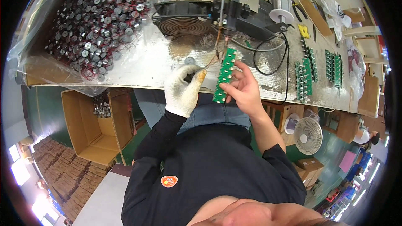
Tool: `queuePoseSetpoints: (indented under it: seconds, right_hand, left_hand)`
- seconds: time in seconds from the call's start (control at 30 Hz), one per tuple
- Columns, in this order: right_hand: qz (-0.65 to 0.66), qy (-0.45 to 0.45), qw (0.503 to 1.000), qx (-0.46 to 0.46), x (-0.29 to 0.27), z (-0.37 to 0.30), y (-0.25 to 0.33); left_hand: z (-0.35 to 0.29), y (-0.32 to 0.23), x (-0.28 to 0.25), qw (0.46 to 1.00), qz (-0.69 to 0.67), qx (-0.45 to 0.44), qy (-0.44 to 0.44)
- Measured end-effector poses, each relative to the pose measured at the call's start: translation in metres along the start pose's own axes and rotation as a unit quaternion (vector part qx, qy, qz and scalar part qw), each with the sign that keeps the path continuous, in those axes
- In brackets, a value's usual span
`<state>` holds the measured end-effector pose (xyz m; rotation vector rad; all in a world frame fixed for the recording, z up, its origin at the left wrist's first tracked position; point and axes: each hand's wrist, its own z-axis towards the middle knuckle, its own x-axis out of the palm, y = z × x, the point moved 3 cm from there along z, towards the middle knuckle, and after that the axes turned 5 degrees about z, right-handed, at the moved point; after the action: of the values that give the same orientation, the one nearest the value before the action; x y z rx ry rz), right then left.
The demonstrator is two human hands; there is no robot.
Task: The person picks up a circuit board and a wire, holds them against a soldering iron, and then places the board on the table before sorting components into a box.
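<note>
My left hand (pixel 184 90), in a white glove with a stained fingertip, pinches thin reddish wires (pixel 212 61) near the table's front edge. The wires reach toward the green circuit board strip (pixel 225 74). Between thumb and fingers, my bare right hand (pixel 243 86) grips this long strip, tilted beneath the soldering machine's tip (pixel 226 39). Just beyond the glove lies a small round metal motor (pixel 189 60); whether the pinched wires belong to it I cannot tell.
Many small motors with red wires (pixel 96 25) fill a plastic-lined box at left. A black fan unit (pixel 184 21) and a solder spool (pixel 281 7) stand at the back. More green boards (pixel 303 79) lie at right, near pliers (pixel 299 11) and a looping black cable (pixel 288 58).
</note>
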<state>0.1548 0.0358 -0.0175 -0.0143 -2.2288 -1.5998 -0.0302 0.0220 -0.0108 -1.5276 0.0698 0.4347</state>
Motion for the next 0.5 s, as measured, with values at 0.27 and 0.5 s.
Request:
queuePoseSetpoints:
  seconds: [0.27,0.5]
  right_hand:
    - [0.011,0.026,1.0,0.003,-0.007,-0.004,0.003]
    - [0.007,0.04,0.999,-0.006,-0.008,-0.003,0.002]
  left_hand:
    - [-0.003,0.004,0.029,0.958,-0.195,-0.192,0.087]
    - [0.007,-0.003,0.026,0.975,-0.129,-0.153,0.096]
